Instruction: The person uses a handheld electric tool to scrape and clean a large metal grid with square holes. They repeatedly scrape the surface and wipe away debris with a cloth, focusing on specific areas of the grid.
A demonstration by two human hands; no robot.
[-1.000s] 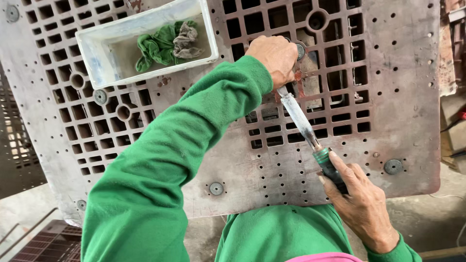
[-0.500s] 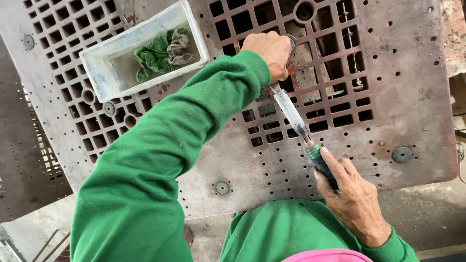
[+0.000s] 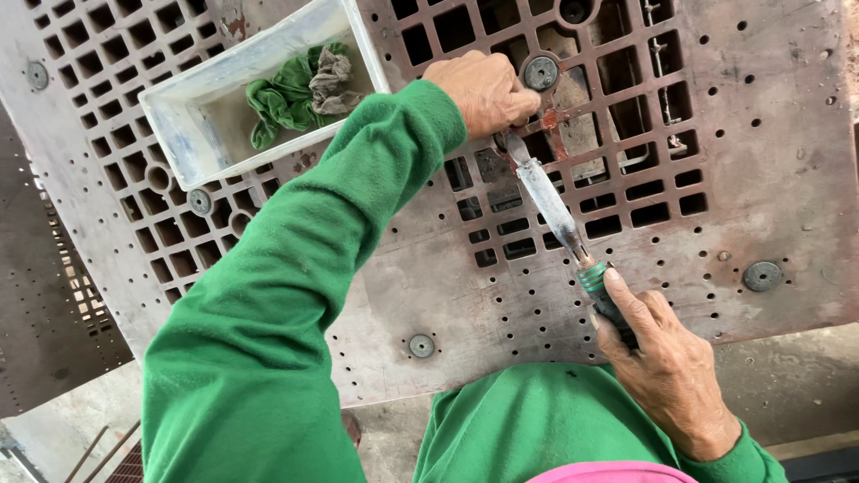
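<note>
My right hand [image 3: 667,371] grips the green handle of a flat metal file [image 3: 548,199] near the plate's front edge. The file slants up and left across a large rusty perforated metal plate [image 3: 769,152]. My left hand [image 3: 483,89], fingers curled, holds down the file's far tip beside a round bolt head [image 3: 540,72] and a rust-red patch. The green sleeve of my left arm crosses the plate from the lower left and hides part of it.
A white rectangular tray [image 3: 183,148] holding crumpled green and grey rags [image 3: 300,89] rests on the plate at the upper left. Round bolt heads [image 3: 762,275] dot the plate. A second perforated panel [image 3: 49,295] lies lower left, with concrete floor below.
Both hands stay on the file. The left hand and file tip have slid slightly up and left across the plate, and the view has shifted a little.
</note>
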